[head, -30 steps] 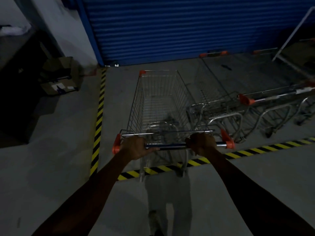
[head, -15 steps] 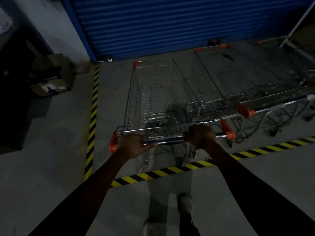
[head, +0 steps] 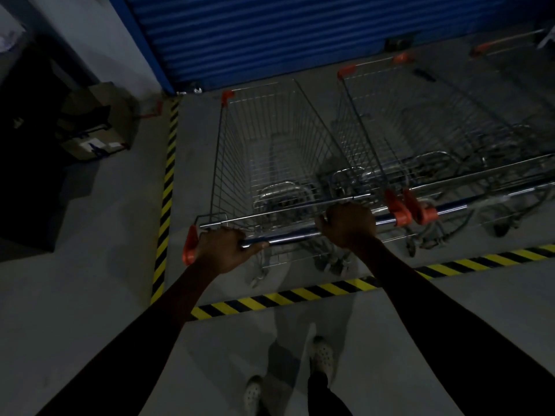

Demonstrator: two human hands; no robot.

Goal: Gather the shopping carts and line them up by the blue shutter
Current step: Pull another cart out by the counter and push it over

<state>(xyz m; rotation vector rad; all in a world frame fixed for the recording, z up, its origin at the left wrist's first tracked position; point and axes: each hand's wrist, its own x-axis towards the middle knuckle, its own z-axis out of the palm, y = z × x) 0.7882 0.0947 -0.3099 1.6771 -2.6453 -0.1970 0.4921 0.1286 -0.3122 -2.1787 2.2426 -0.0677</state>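
A wire shopping cart (head: 270, 151) with orange corner caps points at the blue shutter (head: 270, 31). My left hand (head: 223, 249) grips the left end of its handle bar (head: 288, 237). My right hand (head: 350, 225) grips the bar toward its right end. A second cart (head: 420, 127) stands close beside it on the right, their orange handle ends almost touching. Further right, part of a third cart (head: 510, 49) shows in the dark near the shutter.
Yellow-black floor tape (head: 166, 187) runs along the left of the bay, and more tape (head: 300, 295) crosses in front of my feet. Cardboard boxes (head: 96, 121) sit by the left wall beside a dark block (head: 27, 175). My shoes (head: 321, 354) stand just behind the tape.
The cart I hold has rolled forward toward the shutter and drawn level with the cart on the right. My feet have stepped up behind the front tape line.
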